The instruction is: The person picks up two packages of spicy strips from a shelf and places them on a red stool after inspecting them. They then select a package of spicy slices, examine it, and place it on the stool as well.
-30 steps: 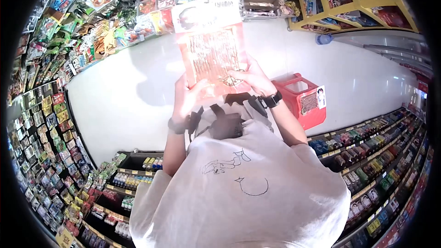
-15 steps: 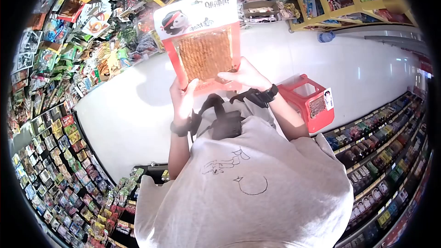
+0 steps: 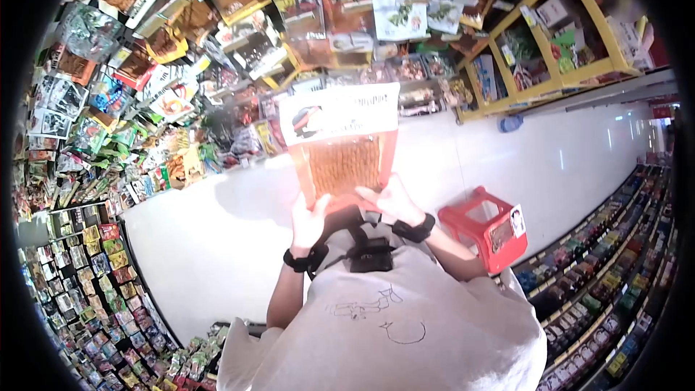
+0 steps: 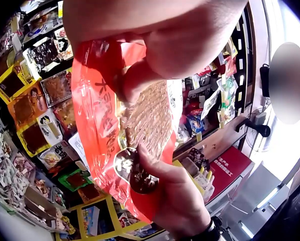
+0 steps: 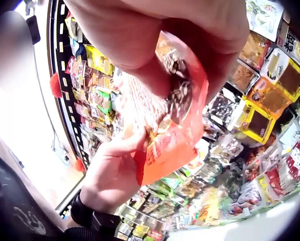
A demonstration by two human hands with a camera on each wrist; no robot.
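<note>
Both hands hold a flat snack packet [image 3: 342, 163] by its lower corners, in front of the body in the head view. It has a white printed top, red edges and a window showing brown ridged strips. My left hand [image 3: 309, 223] grips the lower left corner, thumb on the front. At the lower right, my right hand [image 3: 397, 203] pinches the packet with its thumb on the face. The left wrist view shows the right thumb [image 4: 149, 163] beside a dark rounded patch on the red front. In the right wrist view, the left hand [image 5: 110, 165] holds the red end.
A red plastic basket [image 3: 463, 219] stands on the pale floor [image 3: 224, 246] to the right, with a similar packet [image 3: 502, 236] at its side. Hanging snack packets fill the racks ahead and left. Yellow-framed shelves [image 3: 507, 112] stand ahead right; stocked shelves [image 3: 601, 282] run along the right.
The head view has shifted, bringing more of the far racks into sight. The packet and both hands sit lower in it, still gripped. Strong glare on the packet faded, then partly returned.
</note>
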